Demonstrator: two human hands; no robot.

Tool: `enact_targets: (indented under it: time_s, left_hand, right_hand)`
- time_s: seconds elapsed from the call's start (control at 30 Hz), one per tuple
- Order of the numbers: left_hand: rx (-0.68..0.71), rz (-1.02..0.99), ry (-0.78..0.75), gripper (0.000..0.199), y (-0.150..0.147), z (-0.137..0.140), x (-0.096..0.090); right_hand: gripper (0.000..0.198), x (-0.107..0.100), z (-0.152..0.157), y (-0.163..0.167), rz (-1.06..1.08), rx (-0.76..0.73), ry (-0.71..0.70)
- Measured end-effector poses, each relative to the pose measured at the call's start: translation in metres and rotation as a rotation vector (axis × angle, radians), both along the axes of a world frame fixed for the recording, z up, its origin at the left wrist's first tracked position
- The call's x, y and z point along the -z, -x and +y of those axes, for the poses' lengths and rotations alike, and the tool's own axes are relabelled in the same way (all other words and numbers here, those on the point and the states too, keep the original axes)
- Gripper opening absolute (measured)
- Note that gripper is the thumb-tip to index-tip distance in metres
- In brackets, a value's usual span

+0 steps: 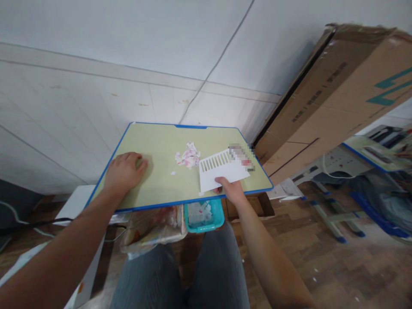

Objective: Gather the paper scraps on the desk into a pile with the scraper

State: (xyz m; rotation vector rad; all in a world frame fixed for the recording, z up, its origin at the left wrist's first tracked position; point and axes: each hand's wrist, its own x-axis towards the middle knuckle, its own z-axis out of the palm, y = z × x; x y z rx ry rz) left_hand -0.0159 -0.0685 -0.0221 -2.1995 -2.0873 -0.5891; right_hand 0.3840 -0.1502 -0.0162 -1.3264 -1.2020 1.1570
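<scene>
My right hand (pixel 234 189) grips the near edge of a white card (pixel 210 179), thumb on top. A row of narrow slots runs along the card's far side. Its far right part is blurred out by pixelation. My left hand (pixel 125 171) rests on the left side of the pale green tabletop (pixel 154 139), loosely bent, its thumb apart and nothing in it. Between the hands lies a small heap of pink and white paper scraps (pixel 189 156), close to the card's left edge. One loose white scrap (pixel 173 173) sits nearer to me.
Below the table's blue front edge hang a teal basket (pixel 206 228) with paper bits and a plastic bag (pixel 151 238). A cardboard box (pixel 291 146) leans along the right side. A white wall (pixel 96 98) stands behind. Another desk (pixel 370 152) is at far right.
</scene>
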Motion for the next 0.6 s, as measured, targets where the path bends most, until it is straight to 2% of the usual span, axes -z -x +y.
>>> enact_targets:
  time_s: [0.17, 0.4, 0.6]
  left_hand:
    - [0.026, 0.004, -0.024, 0.062, 0.008, -0.003, 0.011]
    - [0.023, -0.013, 0.003, 0.062, 0.007, -0.01, 0.006]
    - [0.034, 0.024, -0.004, 0.069, 0.006, 0.0, 0.007]
  right_hand:
    - [0.026, 0.007, -0.009, -0.004, -0.02, -0.001, 0.072]
    - [0.036, 0.004, -0.03, -0.006, -0.083, 0.024, 0.203]
    - [0.044, 0.004, -0.034, -0.006, -0.075, 0.049, 0.173]
